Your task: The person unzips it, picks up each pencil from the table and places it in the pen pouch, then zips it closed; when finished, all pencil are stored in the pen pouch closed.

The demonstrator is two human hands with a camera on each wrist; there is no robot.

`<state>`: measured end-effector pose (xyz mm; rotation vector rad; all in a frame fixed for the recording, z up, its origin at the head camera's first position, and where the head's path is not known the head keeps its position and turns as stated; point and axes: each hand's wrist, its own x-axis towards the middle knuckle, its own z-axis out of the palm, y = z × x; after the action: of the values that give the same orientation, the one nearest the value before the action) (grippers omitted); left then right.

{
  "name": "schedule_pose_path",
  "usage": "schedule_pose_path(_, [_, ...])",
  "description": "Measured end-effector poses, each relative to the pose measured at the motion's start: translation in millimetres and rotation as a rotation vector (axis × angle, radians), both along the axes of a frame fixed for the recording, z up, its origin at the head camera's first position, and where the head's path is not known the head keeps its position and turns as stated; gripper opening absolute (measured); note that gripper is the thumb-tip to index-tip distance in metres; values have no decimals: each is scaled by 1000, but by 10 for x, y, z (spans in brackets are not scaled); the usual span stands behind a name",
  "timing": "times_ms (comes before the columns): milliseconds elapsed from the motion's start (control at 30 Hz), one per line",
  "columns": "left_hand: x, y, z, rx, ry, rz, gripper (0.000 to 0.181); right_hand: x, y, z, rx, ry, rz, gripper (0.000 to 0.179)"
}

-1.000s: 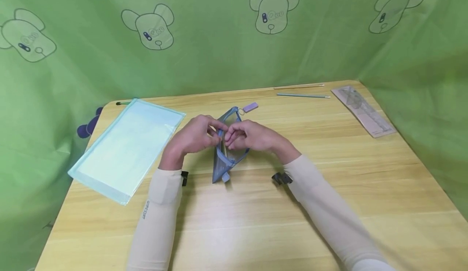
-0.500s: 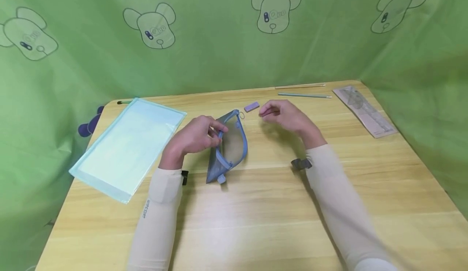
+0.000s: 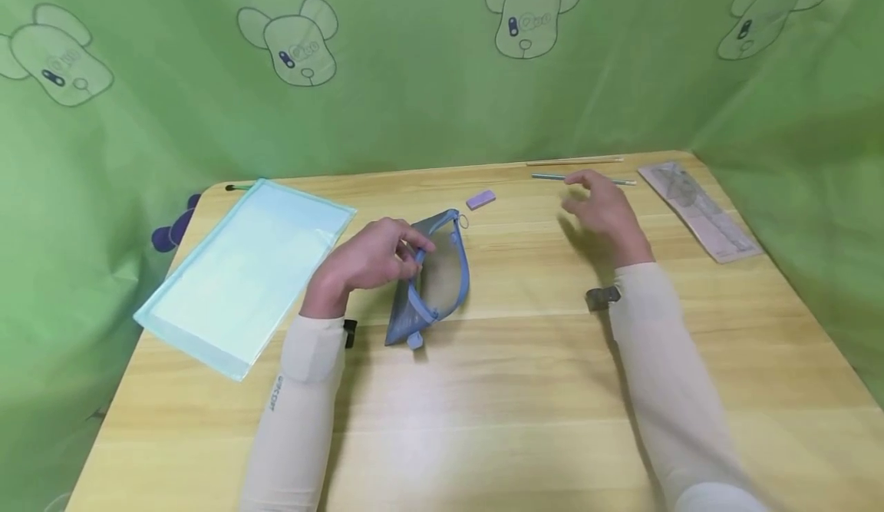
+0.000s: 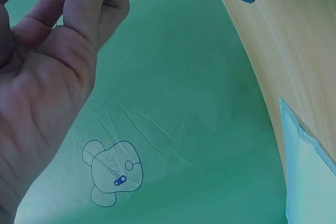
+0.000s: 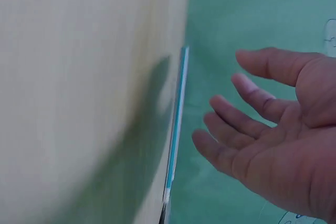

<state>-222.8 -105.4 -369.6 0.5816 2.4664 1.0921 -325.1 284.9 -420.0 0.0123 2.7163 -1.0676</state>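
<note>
Left hand point(image 3: 373, 255) pinches a gaping blue pouch point(image 3: 442, 278); right hand point(image 3: 604, 209) hovers near a blue pencil point(image 3: 548, 176)

Directions take the pouch as the clock's centre, with the person at six. The zip pouch sits on a wood-grain table point(image 3: 442, 427), its mouth spread toward three o'clock. The left hand grips the mouth's left edge between thumb and fingers. At two o'clock the right hand holds nothing: its fingers are loosely spread, with a wide gap to the thumb, above the tabletop. In the right wrist view they are apart from the blue pencil. Just beyond that pencil lies a tan pencil point(image 3: 575, 162), at the table's far edge. A purple eraser point(image 3: 481, 199) is at one o'clock, near the pouch's tip. Between two and three, farther out, lies a pink card with clear rulers point(image 3: 697, 209). At nine is a pale aqua folder point(image 3: 245, 278). A green curtain point(image 3: 414, 74) printed with animal faces hangs behind.
</note>
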Motion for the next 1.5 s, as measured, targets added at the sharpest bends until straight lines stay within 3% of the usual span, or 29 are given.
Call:
schedule_pose_path(333, [-4,-9,11,-16,17,-24,47,-261,200,-43,148,-2,-99,86])
schedule_pose_path(467, [-5,-11,5,-23,23,-35,47,-346,257,-66,218,-61,-95,92])
schedule_pose_path(600, [-1,-9,9,-21,23,-38,47,-369,300,-90,308,-49,-64,85])
schedule_pose_path(800, [-13,-13,6,-32,34,-33,47,-303,307,-55,361,-60,-53,62])
schedule_pose_path(1133, [7,-33,13,-24,47,-32,47,-146,222,-29,289,-156,-23,66])
schedule_pose_path(1500, [7,-22,15,-31,46,-24,47,-15,163,-103,226,-68,31,49])
